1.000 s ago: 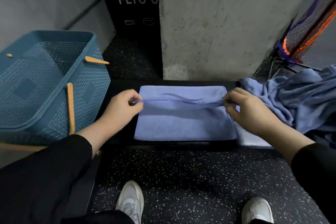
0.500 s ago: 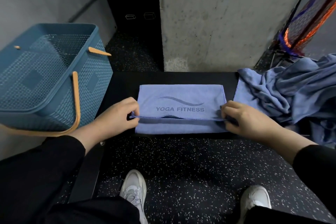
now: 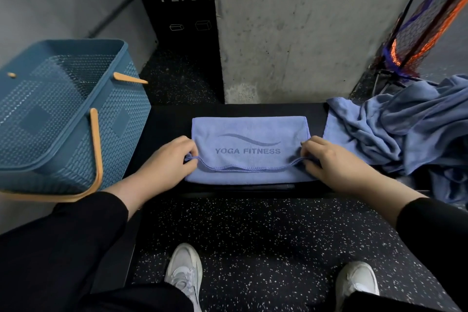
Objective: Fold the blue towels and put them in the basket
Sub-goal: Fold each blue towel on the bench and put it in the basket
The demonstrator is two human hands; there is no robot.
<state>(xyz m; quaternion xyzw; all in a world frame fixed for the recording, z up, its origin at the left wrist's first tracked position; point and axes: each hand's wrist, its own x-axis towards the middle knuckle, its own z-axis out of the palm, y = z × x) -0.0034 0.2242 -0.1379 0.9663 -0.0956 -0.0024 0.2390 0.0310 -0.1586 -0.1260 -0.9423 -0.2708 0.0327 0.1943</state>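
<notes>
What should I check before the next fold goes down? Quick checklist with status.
1. Left hand pinches the towel hem corner: ok.
2. Right hand pinches the other corner: ok.
3. Hem level with the near edge below: not ok, it sags mid-span and sits short of it.
4. Towel lying square on the black bench: ok.
5. Basket open and beside the left hand: ok.
6. Loose towel pile clear of the fold: ok, off to the right.

— What's standing behind the bench (image 3: 167,119)?
— A concrete pillar (image 3: 291,28), with a black PLYO box (image 3: 182,7) leaning beside it. Orange netting (image 3: 425,25) is hanging right.
— And below?
— White shoes (image 3: 184,271) resting on speckled floor (image 3: 266,235).
</notes>
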